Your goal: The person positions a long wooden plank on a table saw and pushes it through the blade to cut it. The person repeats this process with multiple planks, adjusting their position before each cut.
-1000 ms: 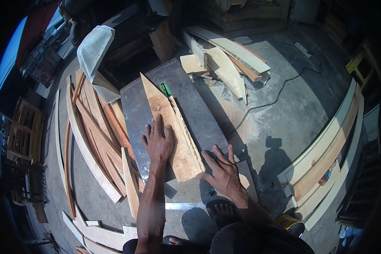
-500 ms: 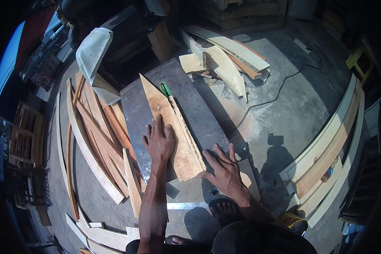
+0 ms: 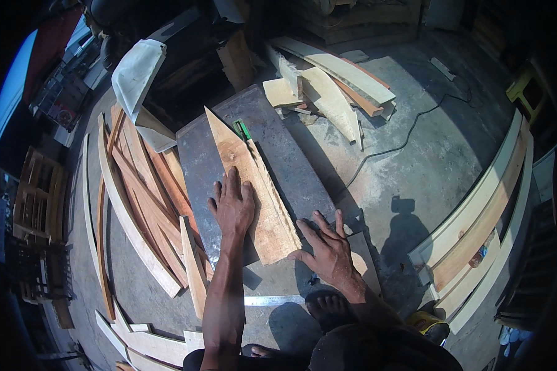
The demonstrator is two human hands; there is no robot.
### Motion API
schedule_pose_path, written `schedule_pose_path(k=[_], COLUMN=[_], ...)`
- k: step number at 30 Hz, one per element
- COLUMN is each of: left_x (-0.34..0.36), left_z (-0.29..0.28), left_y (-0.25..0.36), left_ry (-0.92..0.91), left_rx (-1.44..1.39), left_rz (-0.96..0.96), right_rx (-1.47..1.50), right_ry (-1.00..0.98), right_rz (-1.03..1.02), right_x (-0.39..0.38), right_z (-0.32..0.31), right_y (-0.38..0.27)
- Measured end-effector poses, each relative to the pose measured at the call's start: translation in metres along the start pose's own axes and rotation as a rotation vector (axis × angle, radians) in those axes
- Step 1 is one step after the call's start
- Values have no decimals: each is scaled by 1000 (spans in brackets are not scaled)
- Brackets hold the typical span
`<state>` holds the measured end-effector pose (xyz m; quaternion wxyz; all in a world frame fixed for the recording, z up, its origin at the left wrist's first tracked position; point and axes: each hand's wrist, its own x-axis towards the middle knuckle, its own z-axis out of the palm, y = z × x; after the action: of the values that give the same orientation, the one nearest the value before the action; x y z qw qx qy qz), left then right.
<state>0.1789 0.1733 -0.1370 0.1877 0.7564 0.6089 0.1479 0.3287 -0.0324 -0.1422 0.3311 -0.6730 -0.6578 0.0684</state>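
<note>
under the left hand [image 3: 231, 209] – pale wooden board [image 3: 273, 224] on dark tabletop [image 3: 286, 146], that hand's fingers loosely apart. right hand [image 3: 329, 252] at board's near right corner – fingers spread, thumb by the edge.

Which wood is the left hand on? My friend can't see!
Find the dark tabletop in the middle. A tan board lies on it, with the left hand spread on top and the right hand at its near right corner. Unlike the boards on the floor, it has a small green object beside its pointed far end.
</note>
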Motion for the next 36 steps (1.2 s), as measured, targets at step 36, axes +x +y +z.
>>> schedule_pose_path(k=[36], left_x=[1], left_z=[5], left_y=[8], left_ry=[-21], left_rx=[9], left_rz=[-68], right_rx=[336], right_ry=[143], right_rz=[537], right_x=[38], right_z=[8], right_y=[30])
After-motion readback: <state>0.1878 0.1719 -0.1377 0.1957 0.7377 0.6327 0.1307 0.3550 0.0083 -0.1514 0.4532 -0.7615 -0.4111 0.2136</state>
